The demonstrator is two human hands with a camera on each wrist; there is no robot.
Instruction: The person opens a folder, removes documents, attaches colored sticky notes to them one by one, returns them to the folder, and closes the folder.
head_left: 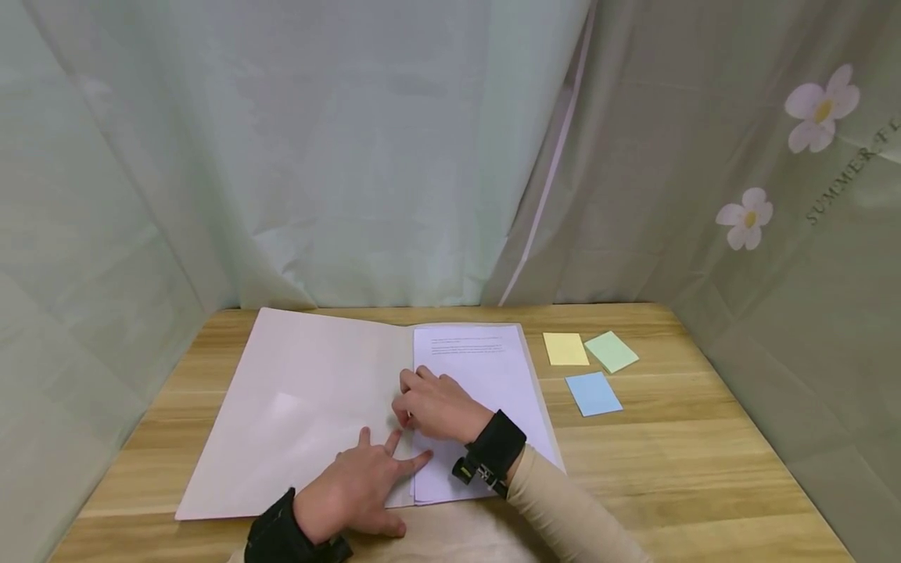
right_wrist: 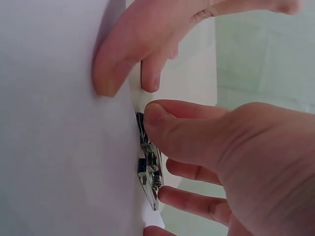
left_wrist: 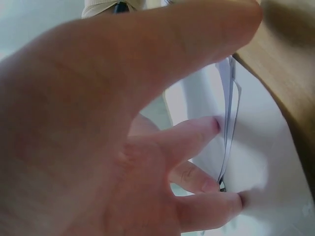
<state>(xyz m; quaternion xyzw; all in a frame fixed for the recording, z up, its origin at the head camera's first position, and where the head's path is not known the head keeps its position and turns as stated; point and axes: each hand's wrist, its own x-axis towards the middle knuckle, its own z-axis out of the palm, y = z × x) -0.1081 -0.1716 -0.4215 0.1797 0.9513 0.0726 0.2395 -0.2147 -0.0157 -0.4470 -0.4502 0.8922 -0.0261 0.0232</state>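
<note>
I have the bare left hand (head_left: 362,483) splayed, palm down; just beyond, the bare right hand (head_left: 438,407) pinches.

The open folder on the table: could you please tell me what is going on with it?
On the open folder, a person's right hand pinches one end of the metal clip, while the left hand lies spread nearby, touching the printed papers. A yellow note, a green note and a blue note lie right of the folder.
</note>
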